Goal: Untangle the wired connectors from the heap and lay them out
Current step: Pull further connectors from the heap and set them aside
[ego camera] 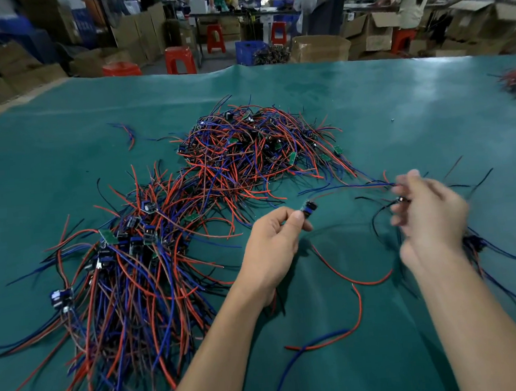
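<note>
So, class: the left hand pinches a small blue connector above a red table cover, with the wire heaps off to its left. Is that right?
Not quite. The head view shows the table cover is green, not red. The left hand does pinch the small blue connector, with the wire heaps to its left.

The table cover (367, 109) is plain teal-green. The heap (246, 147) at centre and the pile (126, 267) at lower left mix red, blue and black wires with small green boards. Red stools (180, 59) and a blue crate (250, 51) stand along the top
</note>
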`<state>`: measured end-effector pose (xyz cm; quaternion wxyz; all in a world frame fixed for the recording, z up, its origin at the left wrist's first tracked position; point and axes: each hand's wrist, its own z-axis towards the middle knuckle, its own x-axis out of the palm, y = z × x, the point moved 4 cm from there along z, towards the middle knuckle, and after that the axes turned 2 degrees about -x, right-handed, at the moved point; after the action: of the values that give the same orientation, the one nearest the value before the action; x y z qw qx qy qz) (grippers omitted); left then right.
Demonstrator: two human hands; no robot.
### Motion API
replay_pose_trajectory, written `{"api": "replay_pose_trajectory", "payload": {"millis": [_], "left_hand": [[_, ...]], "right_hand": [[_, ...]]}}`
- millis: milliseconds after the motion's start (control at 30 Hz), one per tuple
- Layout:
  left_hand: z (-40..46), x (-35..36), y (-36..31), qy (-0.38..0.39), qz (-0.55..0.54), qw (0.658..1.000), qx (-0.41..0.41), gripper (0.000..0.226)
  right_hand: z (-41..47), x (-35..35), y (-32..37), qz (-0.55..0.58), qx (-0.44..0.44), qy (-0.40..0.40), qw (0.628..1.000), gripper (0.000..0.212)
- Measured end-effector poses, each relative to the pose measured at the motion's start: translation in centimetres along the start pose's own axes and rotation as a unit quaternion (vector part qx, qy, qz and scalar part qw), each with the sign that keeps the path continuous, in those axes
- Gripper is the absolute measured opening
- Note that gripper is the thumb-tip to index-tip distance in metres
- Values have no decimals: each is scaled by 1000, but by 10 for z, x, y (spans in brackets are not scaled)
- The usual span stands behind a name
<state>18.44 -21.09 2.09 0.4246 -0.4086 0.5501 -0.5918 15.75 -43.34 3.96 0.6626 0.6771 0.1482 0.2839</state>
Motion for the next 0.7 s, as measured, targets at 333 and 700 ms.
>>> {"api": "replay_pose_trajectory", "payload": {"millis": [333,700], "left_hand": [[-1,6,-1,54,5,998,-21,24],[-2,10,0,76,58,995,-23,26]], "right_hand": [[-51,54,-16,-140,-80,364,917,10],[-35,35,79,88,-186,140,969,15]]}}
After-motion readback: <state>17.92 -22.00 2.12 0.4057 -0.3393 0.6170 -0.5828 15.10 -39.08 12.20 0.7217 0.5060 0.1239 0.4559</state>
